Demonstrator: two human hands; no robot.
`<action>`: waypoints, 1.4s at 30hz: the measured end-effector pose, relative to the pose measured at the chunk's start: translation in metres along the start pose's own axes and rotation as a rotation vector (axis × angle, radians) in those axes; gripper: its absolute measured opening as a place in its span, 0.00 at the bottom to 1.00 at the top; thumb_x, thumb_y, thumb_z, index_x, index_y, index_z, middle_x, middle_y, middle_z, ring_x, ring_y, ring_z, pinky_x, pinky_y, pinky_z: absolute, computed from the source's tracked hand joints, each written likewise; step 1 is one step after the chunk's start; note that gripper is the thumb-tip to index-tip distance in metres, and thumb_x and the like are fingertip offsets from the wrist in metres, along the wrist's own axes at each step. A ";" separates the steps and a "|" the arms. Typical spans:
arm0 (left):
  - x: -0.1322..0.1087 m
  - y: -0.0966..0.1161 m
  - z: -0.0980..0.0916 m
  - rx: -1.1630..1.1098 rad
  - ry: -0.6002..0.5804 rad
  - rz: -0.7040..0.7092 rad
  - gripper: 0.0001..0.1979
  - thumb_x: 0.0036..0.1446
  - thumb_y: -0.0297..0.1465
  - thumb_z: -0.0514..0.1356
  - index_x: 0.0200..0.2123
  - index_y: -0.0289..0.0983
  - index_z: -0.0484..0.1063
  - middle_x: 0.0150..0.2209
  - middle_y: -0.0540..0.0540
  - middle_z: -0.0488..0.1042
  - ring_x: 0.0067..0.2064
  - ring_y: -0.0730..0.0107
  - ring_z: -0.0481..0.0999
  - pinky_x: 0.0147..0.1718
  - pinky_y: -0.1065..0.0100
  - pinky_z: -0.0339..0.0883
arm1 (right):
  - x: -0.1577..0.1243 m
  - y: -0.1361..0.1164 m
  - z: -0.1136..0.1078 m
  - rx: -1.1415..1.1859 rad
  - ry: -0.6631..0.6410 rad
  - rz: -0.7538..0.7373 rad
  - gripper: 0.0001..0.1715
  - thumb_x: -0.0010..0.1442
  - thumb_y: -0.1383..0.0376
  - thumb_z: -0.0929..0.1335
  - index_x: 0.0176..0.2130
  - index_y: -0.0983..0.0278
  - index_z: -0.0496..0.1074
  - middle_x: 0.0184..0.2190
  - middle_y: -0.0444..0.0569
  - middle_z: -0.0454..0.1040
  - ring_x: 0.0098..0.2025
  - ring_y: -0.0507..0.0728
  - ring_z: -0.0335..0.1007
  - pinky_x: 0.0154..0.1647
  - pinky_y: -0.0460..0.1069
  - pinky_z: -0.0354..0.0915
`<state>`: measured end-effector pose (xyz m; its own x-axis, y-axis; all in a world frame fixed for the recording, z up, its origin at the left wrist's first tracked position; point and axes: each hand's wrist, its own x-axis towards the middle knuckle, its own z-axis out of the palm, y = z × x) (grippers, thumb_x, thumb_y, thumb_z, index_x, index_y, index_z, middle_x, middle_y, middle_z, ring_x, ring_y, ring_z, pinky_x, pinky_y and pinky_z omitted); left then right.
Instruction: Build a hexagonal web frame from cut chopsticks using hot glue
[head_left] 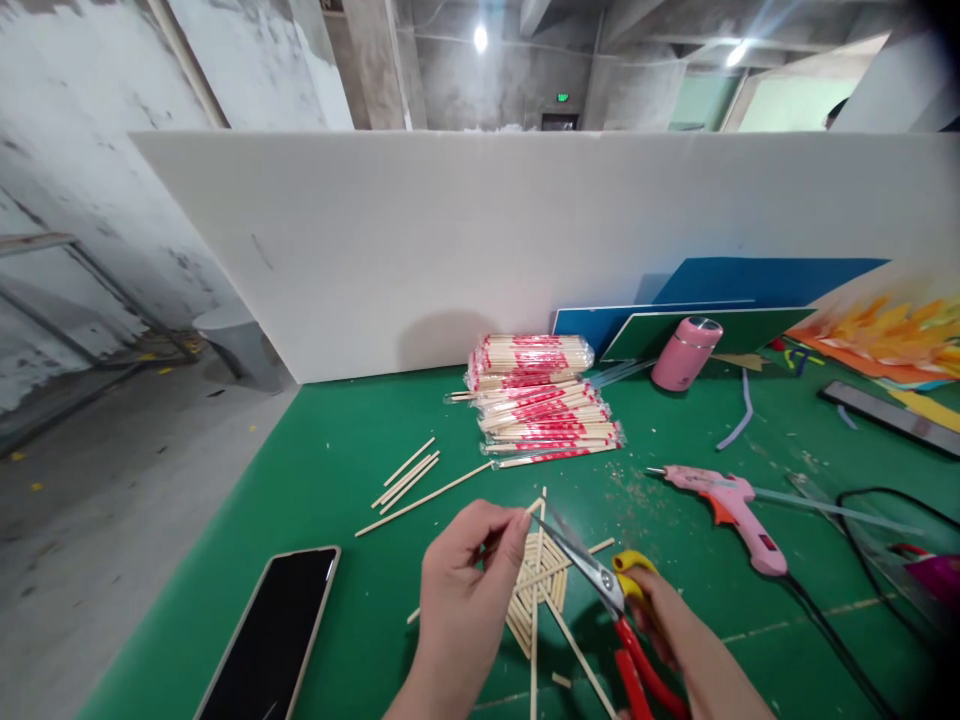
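My left hand [469, 590] is closed in a pinch on a thin wooden stick near the top of a glued web of sticks [537, 590] lying on the green table [337, 450]. My right hand [675, 630] grips scissors [611, 600] with red and yellow handles. Their blades are open and point up and left toward the pinched stick tip at my left fingers.
Packs of wrapped chopsticks [544, 400] are piled at the back, loose sticks [409, 480] to their left. A pink glue gun [731, 510] with its cord lies right. A phone [274, 635] lies front left. A pink cup [686, 352] and coloured boards lean against the white partition [525, 220].
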<state>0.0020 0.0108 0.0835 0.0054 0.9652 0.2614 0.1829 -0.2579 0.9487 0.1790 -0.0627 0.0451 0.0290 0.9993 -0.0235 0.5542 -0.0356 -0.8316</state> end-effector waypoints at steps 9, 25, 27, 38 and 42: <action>-0.005 -0.005 -0.001 0.077 -0.085 0.034 0.07 0.51 0.28 0.55 0.22 0.35 0.67 0.22 0.50 0.66 0.25 0.75 0.64 0.22 0.75 0.59 | 0.005 -0.013 0.000 -0.006 -0.197 0.000 0.34 0.42 0.68 0.67 0.49 0.63 0.53 0.32 0.47 0.71 0.29 0.54 0.69 0.29 0.45 0.67; -0.004 -0.012 0.000 0.190 -0.138 0.171 0.07 0.52 0.27 0.54 0.24 0.36 0.67 0.24 0.49 0.69 0.27 0.74 0.68 0.24 0.74 0.63 | 0.008 -0.020 -0.004 -0.106 -0.218 0.066 0.26 0.42 0.64 0.68 0.42 0.63 0.56 0.29 0.46 0.68 0.27 0.54 0.65 0.28 0.48 0.65; -0.004 -0.013 0.000 0.193 -0.144 0.172 0.07 0.53 0.27 0.54 0.23 0.36 0.67 0.24 0.49 0.69 0.27 0.74 0.68 0.24 0.74 0.62 | 0.008 -0.022 -0.004 -0.106 -0.219 0.071 0.26 0.42 0.64 0.68 0.42 0.63 0.56 0.28 0.45 0.68 0.27 0.54 0.65 0.28 0.48 0.65; -0.005 -0.009 0.000 0.228 -0.183 0.255 0.07 0.53 0.25 0.54 0.24 0.35 0.68 0.22 0.50 0.66 0.23 0.77 0.64 0.21 0.75 0.59 | 0.006 -0.012 -0.001 -0.094 -0.186 0.039 0.23 0.46 0.62 0.67 0.41 0.61 0.56 0.29 0.45 0.69 0.27 0.52 0.66 0.28 0.46 0.63; -0.005 -0.005 0.000 0.280 -0.198 0.335 0.07 0.52 0.23 0.54 0.24 0.35 0.69 0.22 0.51 0.67 0.24 0.77 0.64 0.22 0.75 0.58 | 0.007 -0.012 0.000 -0.094 -0.182 0.062 0.15 0.50 0.61 0.65 0.37 0.61 0.57 0.28 0.45 0.70 0.27 0.52 0.66 0.27 0.45 0.62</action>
<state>0.0006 0.0070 0.0778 0.2917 0.8272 0.4802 0.3966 -0.5615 0.7262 0.1728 -0.0552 0.0547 -0.0808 0.9804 -0.1799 0.6316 -0.0892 -0.7701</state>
